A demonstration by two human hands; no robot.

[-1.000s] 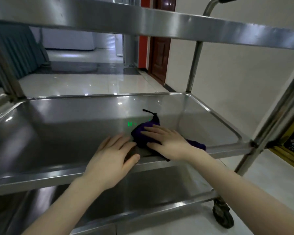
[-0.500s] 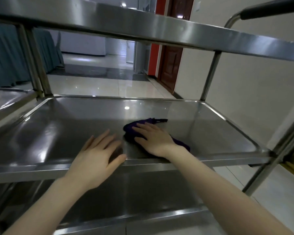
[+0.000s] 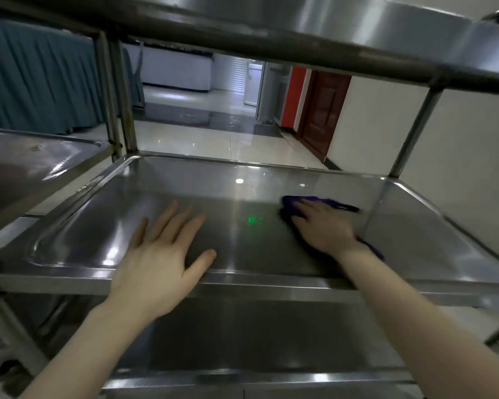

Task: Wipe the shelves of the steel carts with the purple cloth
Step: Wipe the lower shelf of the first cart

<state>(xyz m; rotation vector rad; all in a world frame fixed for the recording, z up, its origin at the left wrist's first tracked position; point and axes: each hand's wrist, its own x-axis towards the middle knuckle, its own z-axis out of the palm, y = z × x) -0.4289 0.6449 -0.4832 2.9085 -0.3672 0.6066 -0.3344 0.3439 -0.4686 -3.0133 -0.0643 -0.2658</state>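
The steel cart's middle shelf [image 3: 271,254] fills the centre of the view. A purple cloth [image 3: 329,203] lies on its right half, mostly hidden under my right hand [image 3: 321,228], which presses flat on it with straight fingers. My left hand [image 3: 159,260] rests flat, fingers spread, on the shelf's front left part, its heel over the front rim. The two hands are well apart. The top shelf [image 3: 300,27] runs overhead and the bottom shelf [image 3: 257,341] shows below.
A second steel cart's shelf [image 3: 35,159] stands against the left side. Upright posts [image 3: 121,96] rise at the far left corner and at the far right [image 3: 412,133]. A white wall is on the right, a tiled hallway and dark door beyond.
My right hand has slid the cloth to the right and further back across the shelf. The hands have drawn apart, and the view has shifted so the left cart shows.
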